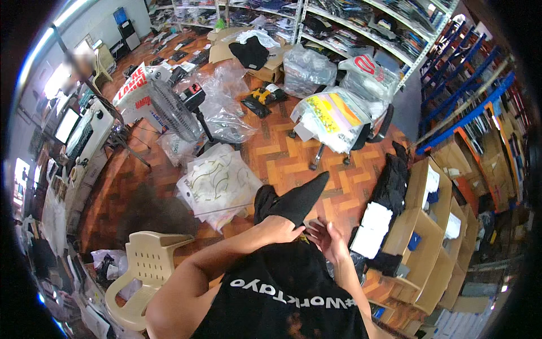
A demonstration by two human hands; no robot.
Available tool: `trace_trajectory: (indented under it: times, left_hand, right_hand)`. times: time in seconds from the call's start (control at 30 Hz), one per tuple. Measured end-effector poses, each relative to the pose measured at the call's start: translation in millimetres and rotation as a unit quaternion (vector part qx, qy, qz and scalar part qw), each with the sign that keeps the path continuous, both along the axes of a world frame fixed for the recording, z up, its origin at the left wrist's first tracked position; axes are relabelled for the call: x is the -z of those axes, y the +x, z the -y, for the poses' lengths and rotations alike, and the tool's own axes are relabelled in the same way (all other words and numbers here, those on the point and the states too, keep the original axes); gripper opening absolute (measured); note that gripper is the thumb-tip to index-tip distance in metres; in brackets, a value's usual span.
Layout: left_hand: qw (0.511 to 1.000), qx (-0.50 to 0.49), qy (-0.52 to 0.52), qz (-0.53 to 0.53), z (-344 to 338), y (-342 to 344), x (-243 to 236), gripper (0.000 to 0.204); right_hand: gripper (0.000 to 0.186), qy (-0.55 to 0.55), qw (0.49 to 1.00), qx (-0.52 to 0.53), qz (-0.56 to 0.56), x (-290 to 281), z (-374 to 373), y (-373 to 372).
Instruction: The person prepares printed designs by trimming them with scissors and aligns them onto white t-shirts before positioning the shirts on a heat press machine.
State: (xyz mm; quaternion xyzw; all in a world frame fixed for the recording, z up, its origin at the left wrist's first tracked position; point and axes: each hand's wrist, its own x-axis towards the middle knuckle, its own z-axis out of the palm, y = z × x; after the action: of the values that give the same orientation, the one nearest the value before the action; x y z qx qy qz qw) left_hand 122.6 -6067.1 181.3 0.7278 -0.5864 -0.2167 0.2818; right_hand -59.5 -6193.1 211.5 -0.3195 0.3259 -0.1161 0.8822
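— Black cloth, soft and limp: that's the garment (pixel 293 203) you hold up in front of your chest, one end rising to a stiff-looking point over the floor.

— And my hands?

— Your left hand (pixel 280 229) is closed on the garment's lower part, fingers curled into the fabric. Your right hand (pixel 327 237) is just beside it, fingers spread fairly wide and flat against the cloth's edge; I can't tell whether they pinch it.

— What lies around me?

— Under you, a wooden parquet floor (pixel 282 158) laid in a herringbone pattern, orange-brown and glossy. A cream plastic chair (pixel 148 271) with a grid-pierced back stands near your left elbow. Crinkled clear plastic bags (pixel 220 181) lie ahead on the floor, one holding white pieces. A standing fan (pixel 172 110) with a round wire cage rises beyond them.

— To my right?

— Open brown cardboard boxes (pixel 420 226) in a row, with dark folded cloth and white sheets on them. Behind, blue-and-orange metal racking (pixel 468 96), and white shelves (pixel 372 28) stacked with packed garments along the far wall.
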Motion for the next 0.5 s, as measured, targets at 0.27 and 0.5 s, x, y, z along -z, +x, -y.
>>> trace_trajectory:
  times: [0.27, 0.5]
  left_hand:
    - [0.959, 0.12, 0.257, 0.001, 168.0, 138.3, -28.5, 0.042]
    - [0.887, -0.382, 0.056, -0.253, 133.0, 306.9, 13.6, 0.047]
  right_hand:
    - [0.033, -0.004, 0.999, -0.014, -0.034, 14.6, 199.2, 235.9]
    - [0.026, 0.11, 0.988, 0.026, -0.108, 18.2, 322.6, 424.2]
